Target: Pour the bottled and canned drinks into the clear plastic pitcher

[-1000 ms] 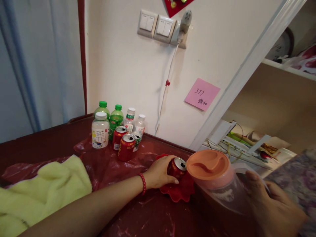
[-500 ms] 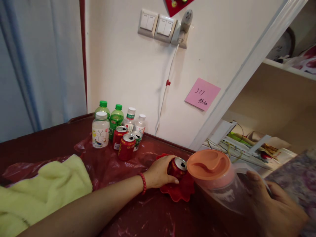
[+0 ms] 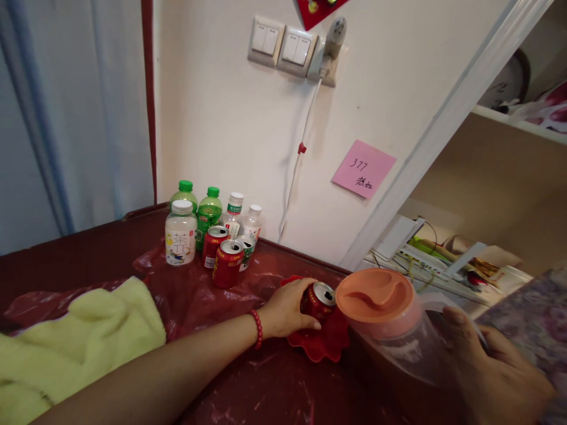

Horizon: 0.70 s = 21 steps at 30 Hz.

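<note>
My left hand (image 3: 290, 310), with a red bead bracelet at the wrist, is wrapped round a red drink can (image 3: 318, 300). The can's top is open, and it stands over a red wavy-edged dish (image 3: 316, 348); whether it touches the bottom I cannot tell. On the right, my right hand (image 3: 496, 366) grips the handle of a clear plastic pitcher (image 3: 407, 354). Its orange lid (image 3: 374, 295) is tilted toward the can, with the spout side close to the can's rim. No flowing liquid shows.
Two more red cans (image 3: 228, 265) stand left of my hand among several bottles, including a white-capped bottle (image 3: 181, 233) and a green bottle (image 3: 209, 212). A yellow towel (image 3: 97, 330) lies at front left. Plastic film covers the dark red table (image 3: 248, 378). A wall rises behind.
</note>
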{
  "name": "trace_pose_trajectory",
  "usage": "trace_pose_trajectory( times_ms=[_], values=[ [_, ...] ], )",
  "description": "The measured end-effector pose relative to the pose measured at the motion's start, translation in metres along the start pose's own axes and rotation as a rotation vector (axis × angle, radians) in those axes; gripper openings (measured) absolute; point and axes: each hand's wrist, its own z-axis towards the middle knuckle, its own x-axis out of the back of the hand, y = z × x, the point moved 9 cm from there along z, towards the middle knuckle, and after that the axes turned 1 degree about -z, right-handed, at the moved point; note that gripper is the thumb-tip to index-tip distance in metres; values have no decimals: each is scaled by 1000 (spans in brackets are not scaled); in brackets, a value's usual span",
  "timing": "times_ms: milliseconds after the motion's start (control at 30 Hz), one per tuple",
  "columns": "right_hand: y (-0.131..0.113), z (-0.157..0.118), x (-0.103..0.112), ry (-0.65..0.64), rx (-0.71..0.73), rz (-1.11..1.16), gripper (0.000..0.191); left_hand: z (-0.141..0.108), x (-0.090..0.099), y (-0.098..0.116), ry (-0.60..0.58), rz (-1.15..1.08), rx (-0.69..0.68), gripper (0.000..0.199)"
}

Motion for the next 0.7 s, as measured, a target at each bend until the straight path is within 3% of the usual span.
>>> trace_pose_trajectory(
  times_ms=[167, 433, 700],
  values=[
    [11, 5, -2, 26, -24, 33, 54, 0, 0, 1, -1, -11, -15, 84],
    [-6, -3, 1, -13, -8, 10, 50, 0, -1, 0, 3, -27, -8, 85],
    [0, -2, 0, -12, -13, 31, 48, 0, -1, -2, 6, -44, -11, 85]
  ],
)
